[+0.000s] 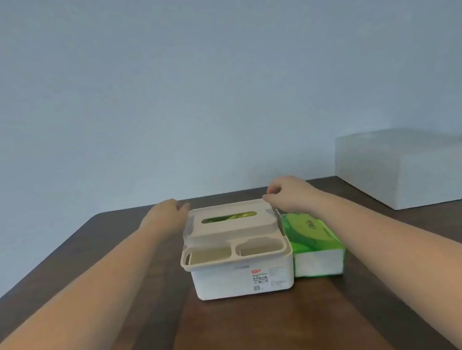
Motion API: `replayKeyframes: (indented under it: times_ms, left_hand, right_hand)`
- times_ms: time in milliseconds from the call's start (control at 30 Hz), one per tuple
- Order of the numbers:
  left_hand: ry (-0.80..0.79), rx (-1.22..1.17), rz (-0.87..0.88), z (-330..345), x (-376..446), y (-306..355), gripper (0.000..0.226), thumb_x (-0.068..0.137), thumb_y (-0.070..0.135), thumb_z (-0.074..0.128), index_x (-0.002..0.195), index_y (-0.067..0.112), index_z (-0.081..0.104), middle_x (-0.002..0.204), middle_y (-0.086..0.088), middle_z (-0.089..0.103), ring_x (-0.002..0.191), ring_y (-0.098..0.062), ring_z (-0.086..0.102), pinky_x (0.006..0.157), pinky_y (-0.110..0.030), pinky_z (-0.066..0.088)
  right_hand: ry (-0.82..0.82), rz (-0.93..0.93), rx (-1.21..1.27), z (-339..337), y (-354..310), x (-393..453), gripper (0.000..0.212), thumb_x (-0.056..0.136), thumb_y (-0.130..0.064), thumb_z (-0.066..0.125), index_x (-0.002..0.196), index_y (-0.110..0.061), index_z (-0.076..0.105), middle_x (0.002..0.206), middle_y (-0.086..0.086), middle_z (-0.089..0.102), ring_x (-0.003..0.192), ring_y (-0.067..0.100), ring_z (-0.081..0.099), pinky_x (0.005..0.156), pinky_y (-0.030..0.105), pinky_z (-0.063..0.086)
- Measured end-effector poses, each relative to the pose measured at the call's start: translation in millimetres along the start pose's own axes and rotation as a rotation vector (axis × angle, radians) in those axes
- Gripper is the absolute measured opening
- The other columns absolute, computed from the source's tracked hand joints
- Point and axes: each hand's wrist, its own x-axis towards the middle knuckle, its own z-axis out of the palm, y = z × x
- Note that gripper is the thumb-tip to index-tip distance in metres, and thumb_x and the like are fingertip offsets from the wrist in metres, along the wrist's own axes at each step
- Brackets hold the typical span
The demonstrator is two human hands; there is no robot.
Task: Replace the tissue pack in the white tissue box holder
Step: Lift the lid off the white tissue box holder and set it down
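The white tissue box holder stands in the middle of the brown table. Its beige lid has an oval slot that shows green wrapping inside. Two small empty compartments lie along the holder's near rim. My left hand grips the lid's far left corner, and my right hand pinches its far right corner. The lid looks slightly raised above the holder. A full green tissue pack lies flat against the holder's right side.
A large white box sits at the back right of the table. A plain pale wall stands behind the table's far edge. My forearms stretch along both sides of the holder.
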Motion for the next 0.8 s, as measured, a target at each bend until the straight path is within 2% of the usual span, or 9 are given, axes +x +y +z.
replayKeyframes:
  times_ms: [67,100,133,233,333,400,567,667,800]
  left_hand:
    - [-0.004,-0.057,-0.025,-0.1,-4.9,-1.8,0.045,0.098,0.037,0.036,0.097,0.0,0.063,0.09,-0.021,0.063,0.085,-0.029,0.062,0.077,-0.038,0.049]
    - [-0.016,-0.055,-0.024,1.4,-5.5,-3.0,0.042,0.097,0.037,0.037,0.086,0.003,0.06,0.082,-0.017,0.059,0.076,-0.025,0.058,0.071,-0.036,0.045]
    - [-0.032,-0.043,-0.037,1.0,-8.9,-2.4,0.041,0.097,0.038,0.037,0.084,0.005,0.058,0.082,-0.011,0.058,0.073,-0.022,0.055,0.069,-0.033,0.043]
    - [-0.061,-0.059,-0.03,4.7,-5.8,-4.5,0.042,0.097,0.039,0.04,0.096,0.004,0.062,0.093,-0.007,0.064,0.084,-0.023,0.056,0.074,-0.032,0.044]
    - [-0.073,-0.082,-0.046,5.9,-5.9,-6.7,0.035,0.094,0.033,0.046,0.072,0.008,0.054,0.065,-0.002,0.053,0.067,-0.022,0.049,0.064,-0.03,0.041]
    - [-0.093,-0.083,-0.063,8.3,-5.7,-8.1,0.033,0.091,0.028,0.048,0.062,0.011,0.049,0.062,-0.002,0.048,0.064,-0.022,0.046,0.061,-0.029,0.038]
    - [-0.1,-0.091,-0.083,7.4,-2.2,-12.8,0.02,0.084,0.017,0.052,0.065,0.01,0.053,0.063,-0.003,0.048,0.064,-0.024,0.045,0.059,-0.028,0.038]
    - [-0.089,-0.136,-0.104,0.5,-2.2,-15.2,0.021,0.079,0.011,0.055,0.059,0.011,0.048,0.061,-0.003,0.049,0.062,-0.024,0.045,0.054,-0.025,0.035]
    - [-0.023,-0.218,-0.147,-14.7,-1.2,-27.7,0.023,0.075,0.007,0.057,0.055,0.01,0.046,0.058,-0.005,0.05,0.061,-0.027,0.047,0.055,-0.025,0.035]
  right_hand:
    - [-0.023,0.024,0.002,1.2,-0.3,-7.5,0.035,0.096,-0.029,0.052,0.113,-0.002,0.067,0.115,0.015,0.07,0.105,0.03,0.065,0.088,0.038,0.05]
    - [-0.034,0.036,0.01,2.4,-0.7,-10.9,0.037,0.096,-0.028,0.052,0.115,0.0,0.067,0.118,0.018,0.069,0.109,0.032,0.064,0.091,0.039,0.05]
    - [-0.04,0.049,0.008,3.0,-1.8,-15.0,0.038,0.096,-0.028,0.052,0.116,0.001,0.067,0.12,0.02,0.068,0.112,0.033,0.062,0.095,0.041,0.049]
    - [-0.038,0.071,0.007,5.9,-5.6,-18.1,0.04,0.096,-0.026,0.052,0.119,0.003,0.065,0.128,0.023,0.063,0.118,0.036,0.059,0.099,0.045,0.047]
    - [-0.041,0.093,0.0,9.5,-7.4,-16.5,0.038,0.095,-0.025,0.055,0.119,0.002,0.065,0.13,0.023,0.061,0.12,0.037,0.058,0.1,0.047,0.047]
    - [-0.037,0.1,0.004,13.1,-7.8,-14.0,0.033,0.092,-0.023,0.058,0.117,-0.002,0.066,0.128,0.019,0.064,0.117,0.033,0.06,0.099,0.044,0.048]
    - [-0.014,0.123,0.047,19.7,-12.8,-10.0,0.032,0.093,-0.015,0.058,0.122,-0.003,0.063,0.13,0.013,0.062,0.118,0.029,0.057,0.098,0.038,0.046]
    - [0.006,0.129,0.101,21.8,-19.9,-6.2,0.036,0.095,-0.011,0.053,0.13,-0.009,0.057,0.134,0.01,0.057,0.121,0.027,0.053,0.097,0.035,0.044]
    - [0.041,0.092,0.173,24.7,-39.6,0.8,0.044,0.094,-0.007,0.049,0.138,-0.013,0.048,0.144,0.009,0.048,0.126,0.029,0.05,0.098,0.035,0.042]
